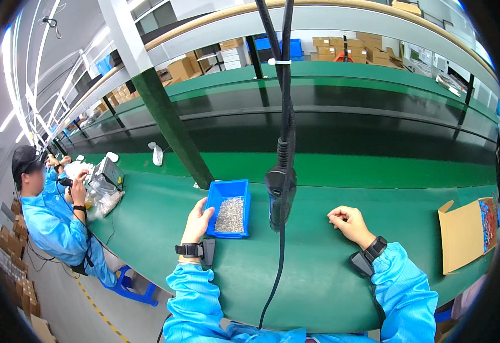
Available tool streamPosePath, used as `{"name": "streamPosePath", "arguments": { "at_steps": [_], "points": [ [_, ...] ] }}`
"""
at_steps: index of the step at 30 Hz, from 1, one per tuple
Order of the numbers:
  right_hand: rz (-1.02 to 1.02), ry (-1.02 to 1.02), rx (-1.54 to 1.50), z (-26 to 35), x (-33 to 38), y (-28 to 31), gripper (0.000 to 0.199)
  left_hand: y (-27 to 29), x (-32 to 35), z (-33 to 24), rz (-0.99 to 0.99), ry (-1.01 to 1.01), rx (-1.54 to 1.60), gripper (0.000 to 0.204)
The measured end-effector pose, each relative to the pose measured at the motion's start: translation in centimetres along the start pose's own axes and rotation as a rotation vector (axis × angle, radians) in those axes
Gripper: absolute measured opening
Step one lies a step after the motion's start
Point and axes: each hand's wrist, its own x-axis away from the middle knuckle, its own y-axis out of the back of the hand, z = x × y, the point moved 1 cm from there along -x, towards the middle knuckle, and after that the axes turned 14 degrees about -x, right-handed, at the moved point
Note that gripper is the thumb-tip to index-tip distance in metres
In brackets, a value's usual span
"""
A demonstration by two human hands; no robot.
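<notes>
My left hand (197,223) rests on the green workbench (318,268), its fingers touching the left wall of a small blue bin (220,192) filled with small silver screws (230,215). My right hand (348,223) lies on the bench further right with the fingers curled in and nothing seen in it. Between the two hands a black electric screwdriver (278,194) hangs from a black cable, its tip just above the bench. Both forearms wear light blue sleeves and black wrist devices.
An open cardboard box (464,234) with a colourful sheet lies at the right edge. At the left a seated person in blue (47,220) works beside a grey device (108,171) and plastic bags. A green post (173,128) rises behind the bin. Shelves above hold cartons.
</notes>
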Motion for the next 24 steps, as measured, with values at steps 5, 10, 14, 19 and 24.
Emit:
{"name": "streamPosePath", "arguments": {
  "at_steps": [5,10,14,19,24],
  "points": [
    [-0.004,0.018,-0.034,0.0,-0.1,0.1,0.014,0.1,-0.2,0.2,0.000,0.007,0.018,0.052],
    [0.004,0.041,-0.036,-0.5,-0.2,-0.1,0.013,0.7,-0.1,0.1,-0.065,0.024,-0.205,0.055],
    [0.007,0.106,-0.078,-1.8,-0.5,0.1,0.012,5.0,0.4,-2.7,-0.397,-0.059,-0.391,0.052],
    [-0.022,0.047,-0.040,-1.5,0.0,0.8,0.010,11.3,-3.8,-3.5,-0.588,-0.248,-0.999,0.043],
    [-0.031,-0.069,-0.079,0.0,0.2,0.1,0.015,14.1,-11.1,3.2,-0.477,-0.206,-1.290,0.042]
  ]
}}
